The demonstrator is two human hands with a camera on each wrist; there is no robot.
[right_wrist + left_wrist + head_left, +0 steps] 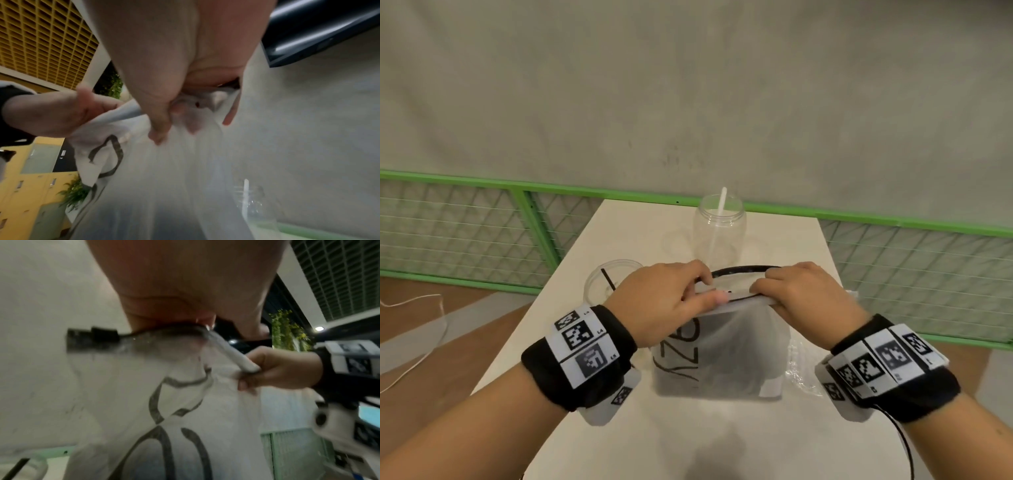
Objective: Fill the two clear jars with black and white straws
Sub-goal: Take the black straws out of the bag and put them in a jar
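A frosted zip bag (pixel 719 346) with black lettering stands upright on the white table (pixel 688 438), and dark shapes show through its lower part. My left hand (pixel 698 284) pinches the left end of its top edge, and my right hand (pixel 774 284) pinches the right end. The black zip edge arcs between them, with the mouth slightly parted. A clear jar (pixel 719 236) behind the bag holds one white straw (pixel 721 205). Another clear jar (pixel 602 284) at the left holds one black straw (pixel 608 281). The wrist views show the bag (pixel 185 418) (pixel 164 186) close up between both hands.
A crumpled clear plastic wrapper (pixel 799 363) lies just right of the bag. The table is narrow, with a green mesh fence (pixel 482 222) behind it and floor on both sides. A white cable (pixel 414 342) trails on the floor at the left.
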